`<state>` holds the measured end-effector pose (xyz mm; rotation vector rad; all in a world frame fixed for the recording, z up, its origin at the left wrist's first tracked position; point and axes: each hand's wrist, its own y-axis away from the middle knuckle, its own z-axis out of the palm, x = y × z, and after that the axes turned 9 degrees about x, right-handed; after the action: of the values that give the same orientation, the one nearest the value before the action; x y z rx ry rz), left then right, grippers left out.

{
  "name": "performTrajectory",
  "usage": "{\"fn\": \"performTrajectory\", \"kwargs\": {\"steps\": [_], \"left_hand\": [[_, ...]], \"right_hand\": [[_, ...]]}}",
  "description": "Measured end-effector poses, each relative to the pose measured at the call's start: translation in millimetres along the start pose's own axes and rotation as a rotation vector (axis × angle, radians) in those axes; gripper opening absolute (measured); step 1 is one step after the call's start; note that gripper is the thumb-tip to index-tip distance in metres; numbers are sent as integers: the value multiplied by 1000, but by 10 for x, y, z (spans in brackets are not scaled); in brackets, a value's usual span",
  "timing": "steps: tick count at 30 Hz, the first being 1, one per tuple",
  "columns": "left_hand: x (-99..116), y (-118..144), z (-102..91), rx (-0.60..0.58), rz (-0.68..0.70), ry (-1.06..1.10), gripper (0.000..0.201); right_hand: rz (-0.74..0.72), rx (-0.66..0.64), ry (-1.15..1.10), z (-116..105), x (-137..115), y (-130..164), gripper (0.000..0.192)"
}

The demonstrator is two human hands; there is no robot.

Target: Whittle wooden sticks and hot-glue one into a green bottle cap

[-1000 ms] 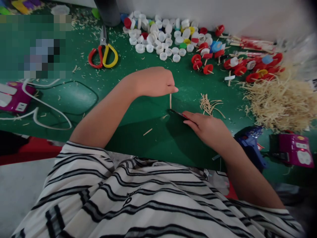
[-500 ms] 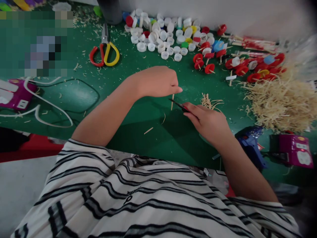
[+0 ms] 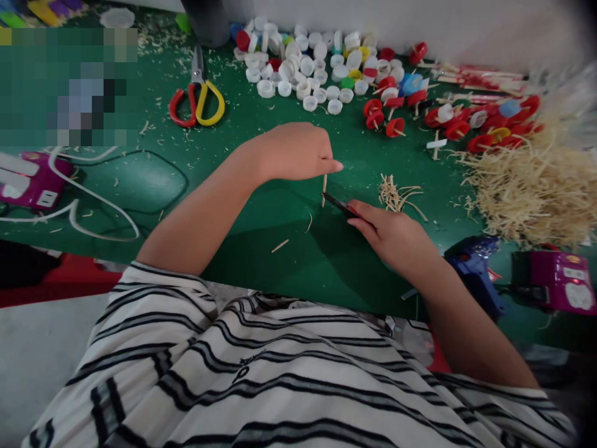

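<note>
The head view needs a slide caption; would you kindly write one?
Left hand holds a thin stick, right hand a dark blade up to it, over a green table with bottle caps.

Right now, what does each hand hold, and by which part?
Left hand: a thin stick, by its far end. Right hand: a dark knife, by its handle.

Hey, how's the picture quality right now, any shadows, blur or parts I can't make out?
Head view: soft shadow darkens the green tabletop below the dark blade in the right hand; head view: the clear plastic at upper right looks hazy; head view: coarse pixel blocks hide a patch at upper left.
</note>
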<state>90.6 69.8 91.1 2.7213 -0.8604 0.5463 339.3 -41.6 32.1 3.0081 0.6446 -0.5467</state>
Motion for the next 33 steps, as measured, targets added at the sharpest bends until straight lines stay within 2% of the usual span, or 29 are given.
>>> {"fn": "performTrajectory", "kwargs": {"steps": [8, 16, 24, 28, 31, 33], "left_hand": [[-7, -1, -5, -17, -4, 23, 58], [-116, -3, 8, 10, 69, 47, 58], [-71, -6, 17, -1, 39, 63, 60], [-37, 22, 5, 7, 2, 11, 60], [5, 61, -11, 9, 27, -22, 62], [34, 81, -19, 11, 51, -24, 63]], "right_hand": [[21, -26, 23, -40, -14, 14, 46], [-48, -38, 103, -12, 18, 62, 46], [-10, -69, -75, -78, 104, -33, 43], [-9, -1, -89, -94, 110, -33, 39], [9, 40, -216, -138, 12, -4, 34], [-5, 15, -329, -175, -132, 26, 31]]}}
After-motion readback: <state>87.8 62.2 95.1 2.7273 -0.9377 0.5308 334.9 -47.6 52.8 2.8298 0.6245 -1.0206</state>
